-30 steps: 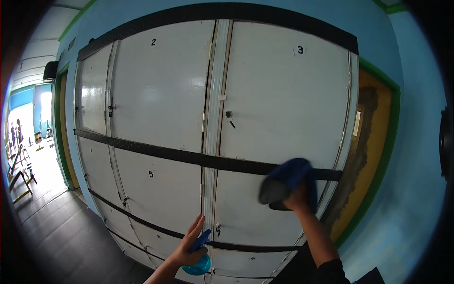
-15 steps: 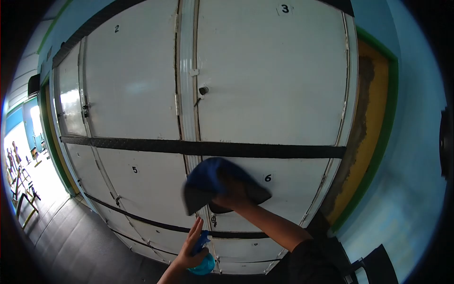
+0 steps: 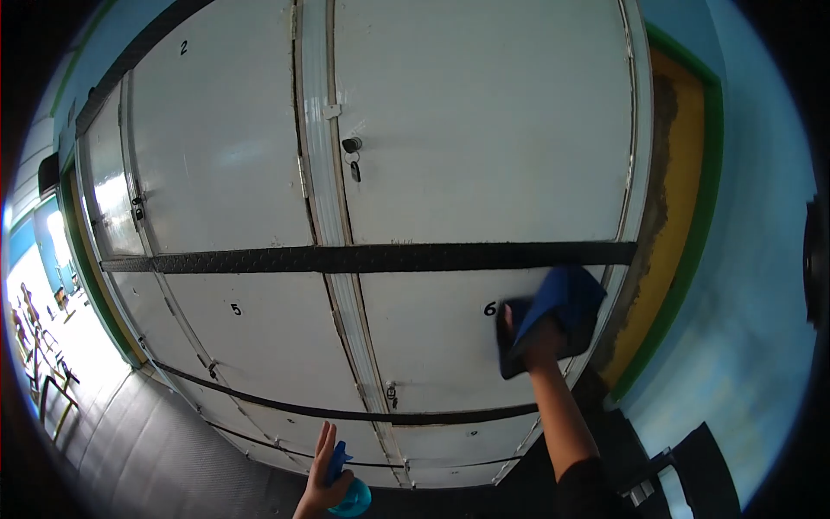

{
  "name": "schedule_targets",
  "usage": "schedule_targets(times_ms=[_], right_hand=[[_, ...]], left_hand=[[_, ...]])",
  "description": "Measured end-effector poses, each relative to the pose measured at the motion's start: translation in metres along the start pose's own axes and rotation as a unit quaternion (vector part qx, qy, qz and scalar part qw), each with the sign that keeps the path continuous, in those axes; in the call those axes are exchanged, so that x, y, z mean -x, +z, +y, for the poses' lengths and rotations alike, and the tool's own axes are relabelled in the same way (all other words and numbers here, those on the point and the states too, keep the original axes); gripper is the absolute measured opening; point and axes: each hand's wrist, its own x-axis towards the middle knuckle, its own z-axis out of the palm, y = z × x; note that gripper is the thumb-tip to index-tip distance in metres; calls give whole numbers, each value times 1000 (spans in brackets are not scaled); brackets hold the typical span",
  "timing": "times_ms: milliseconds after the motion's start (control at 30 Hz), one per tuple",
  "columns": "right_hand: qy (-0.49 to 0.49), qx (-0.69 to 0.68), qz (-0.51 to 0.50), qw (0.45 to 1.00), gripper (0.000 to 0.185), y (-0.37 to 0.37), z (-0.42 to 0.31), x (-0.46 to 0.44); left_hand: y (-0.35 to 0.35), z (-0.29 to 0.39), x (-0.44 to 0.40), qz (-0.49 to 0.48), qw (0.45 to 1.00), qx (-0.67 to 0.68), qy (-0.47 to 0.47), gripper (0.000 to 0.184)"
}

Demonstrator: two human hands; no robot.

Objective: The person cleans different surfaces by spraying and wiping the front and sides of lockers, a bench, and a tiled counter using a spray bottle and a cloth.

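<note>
My right hand [image 3: 541, 342] presses a blue and dark cloth [image 3: 567, 298] against the right side of the white locker door marked 6 [image 3: 432, 333]. The cloth is folded over the hand and hides part of the fingers. Lower down, my left hand [image 3: 322, 486] grips a spray bottle [image 3: 353, 499] with a blue trigger head and a teal body. Two of its fingers point upward beside the head. The bottle stands apart from the doors.
A black band [image 3: 475, 256] runs between the locker rows. Keys hang from the lock [image 3: 351, 145] of the upper door. At the right are a blue wall [image 3: 692, 346] and a black object [image 3: 692, 471] near the floor. Gray flooring [image 3: 138, 441] extends at left.
My right hand has swept the cloth rightward across door 6, from its left edge to its right side. The left hand and bottle sit slightly lower and further left in view.
</note>
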Motion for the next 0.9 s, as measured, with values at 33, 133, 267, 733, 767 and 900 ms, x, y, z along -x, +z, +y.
schedule_targets(times_ms=[33,133,267,733,767,900], right_hand=[[27,26,42,998,57,2,-10,-3],[37,-94,-98,990,61,-5,-65,-17],[39,-265,-298,916,66,-6,-145,-17],[-3,-292,-193,937,66,98,82,220],[185,-540,-182,801,76,127,116,234],[-122,-53,-149,980,65,111,148,214]], left_hand=[[-1,-2,3,2,1000,-7,7,94],[-1,7,7,1,1000,-12,7,94],[3,16,14,15,1000,12,-9,92],[20,10,51,35,992,29,-118,92],[21,13,52,44,987,33,-153,92],[21,4,67,47,987,35,-152,93]])
